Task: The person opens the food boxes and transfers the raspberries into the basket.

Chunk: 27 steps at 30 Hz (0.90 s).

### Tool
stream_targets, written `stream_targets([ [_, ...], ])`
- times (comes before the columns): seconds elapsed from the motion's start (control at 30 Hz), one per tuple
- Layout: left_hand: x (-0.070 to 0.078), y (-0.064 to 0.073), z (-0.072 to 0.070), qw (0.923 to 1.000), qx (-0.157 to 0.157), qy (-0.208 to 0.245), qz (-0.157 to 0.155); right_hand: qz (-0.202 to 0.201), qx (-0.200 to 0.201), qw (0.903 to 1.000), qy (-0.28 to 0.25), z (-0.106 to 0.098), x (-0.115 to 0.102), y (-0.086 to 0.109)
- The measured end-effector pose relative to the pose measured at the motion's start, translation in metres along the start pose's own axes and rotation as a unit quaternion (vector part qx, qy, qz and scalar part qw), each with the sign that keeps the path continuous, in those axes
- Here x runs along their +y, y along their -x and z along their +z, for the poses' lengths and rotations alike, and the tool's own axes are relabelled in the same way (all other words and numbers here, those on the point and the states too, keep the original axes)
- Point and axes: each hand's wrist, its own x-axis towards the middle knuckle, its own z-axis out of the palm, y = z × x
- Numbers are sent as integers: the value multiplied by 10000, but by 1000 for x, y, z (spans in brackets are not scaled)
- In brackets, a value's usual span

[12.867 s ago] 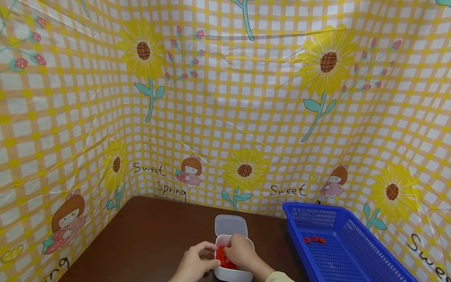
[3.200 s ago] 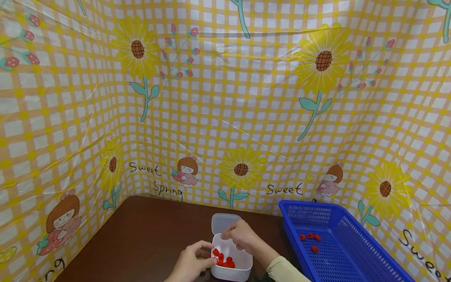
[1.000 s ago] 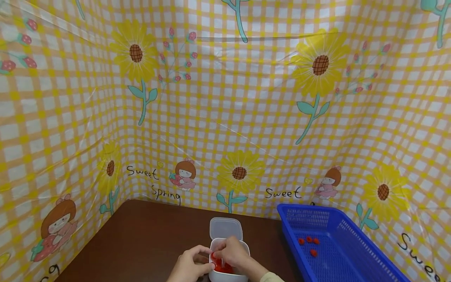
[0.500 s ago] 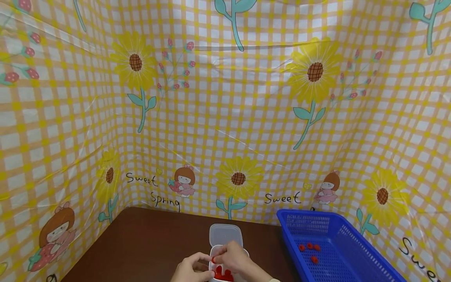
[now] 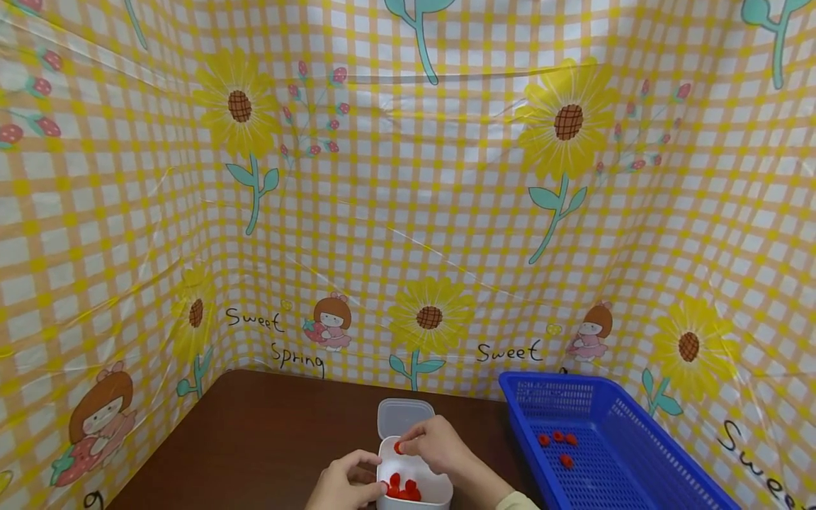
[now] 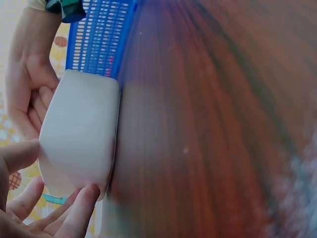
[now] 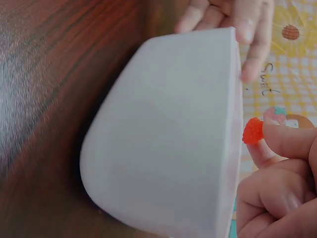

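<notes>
A white lidded container stands on the table with its lid folded back. Several red raspberries lie in its near left part. My left hand holds the container's left side; in the left wrist view its thumb and fingers press on the white wall. Just over the container's open top, my right hand pinches one raspberry between thumb and index finger. The other fingers of that hand are curled in, as the right wrist view shows.
To the right stands a blue plastic basket with several raspberries on its floor. The dark brown table ends at a yellow checked cloth hanging behind and along the sides.
My right hand has risen from deep inside the container and now has a raspberry at its fingertips. The basket holds one more raspberry than in the oldest frame. My left hand stays at the container.
</notes>
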Motion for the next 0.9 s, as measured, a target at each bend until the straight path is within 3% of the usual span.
stream_targets([
  [0.23, 2, 1, 1, 10000, 10, 16, 11, 103, -124, 9992, -369, -21, -2, 3],
  [0.9, 7, 6, 0, 9991, 109, -394, -99, 496, 739, 9960, -110, -83, -4, -1],
])
